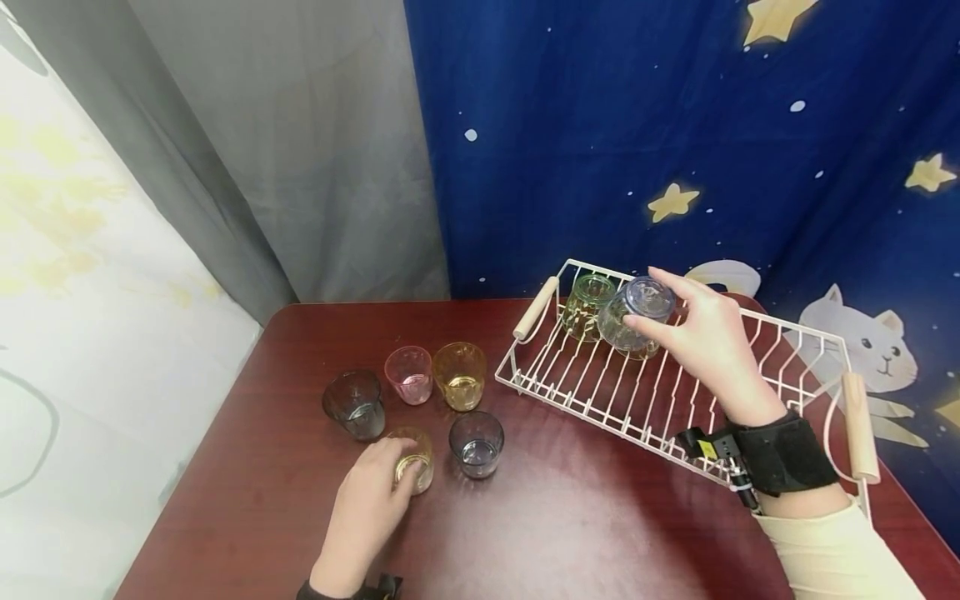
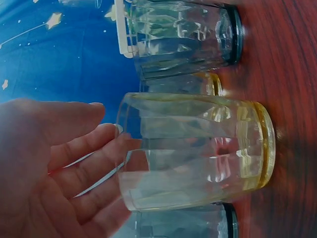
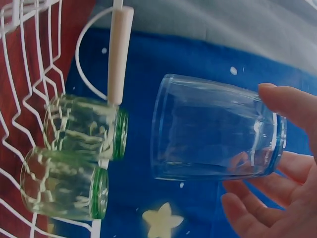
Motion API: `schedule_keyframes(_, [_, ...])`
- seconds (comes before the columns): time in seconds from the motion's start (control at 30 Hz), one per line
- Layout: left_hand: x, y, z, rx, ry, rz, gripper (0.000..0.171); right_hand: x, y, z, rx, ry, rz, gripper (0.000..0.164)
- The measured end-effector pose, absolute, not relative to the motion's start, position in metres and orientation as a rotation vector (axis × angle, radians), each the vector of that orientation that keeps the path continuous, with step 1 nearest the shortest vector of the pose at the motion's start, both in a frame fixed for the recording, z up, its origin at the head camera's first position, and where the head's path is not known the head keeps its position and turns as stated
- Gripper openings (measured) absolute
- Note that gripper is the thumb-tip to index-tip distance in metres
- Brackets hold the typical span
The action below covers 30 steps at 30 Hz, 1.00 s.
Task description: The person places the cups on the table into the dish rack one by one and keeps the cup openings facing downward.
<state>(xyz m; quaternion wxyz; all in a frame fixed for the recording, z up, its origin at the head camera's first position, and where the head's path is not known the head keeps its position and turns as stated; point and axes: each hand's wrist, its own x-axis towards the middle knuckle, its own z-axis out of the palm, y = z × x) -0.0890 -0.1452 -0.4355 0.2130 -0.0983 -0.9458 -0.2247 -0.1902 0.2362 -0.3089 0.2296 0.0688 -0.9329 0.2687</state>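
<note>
My right hand (image 1: 708,337) pinches a clear bluish glass (image 3: 213,129) near its base, thumb on one side and fingers on the other. That glass is upside down above the white wire rack (image 1: 637,429). Two green-tinted glasses stand inverted in the rack; one green glass (image 1: 588,308) shows beside the held glass, which partly covers the other. At the table, my left hand (image 1: 371,496) is by a pale yellow glass (image 2: 198,153) standing upright. In the left wrist view its thumb is apart from the rim, and some fingers reach behind the glass.
Around the pale yellow glass stand a dark grey glass (image 1: 356,408), a pink glass (image 1: 410,379), an amber glass (image 1: 461,379) and a blue-grey glass (image 1: 477,446), all upright. Wooden handles (image 1: 858,425) rise at the rack's ends. A blue curtain (image 1: 555,167) hangs behind the table.
</note>
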Motion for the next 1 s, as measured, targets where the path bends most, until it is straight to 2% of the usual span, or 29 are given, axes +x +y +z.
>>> schedule_keyframes(0.13, [-0.09,-0.144,-0.438,-0.288,-2.638,-0.598,0.022,-0.196,0.254,-0.308,0.096,-2.627,0.751,0.07])
schedule_keyframes(0.43, [-0.09,-0.143,-0.439,-0.391,-2.675,-0.499,0.008,-0.202,0.282,-0.313,-0.106,-2.659,0.767,0.067])
schedule_keyframes(1.0, [-0.091,-0.138,-0.449,-0.417,-2.627,-0.348,0.01,-0.218,0.313,-0.334,-0.338,-2.761,0.775,0.075])
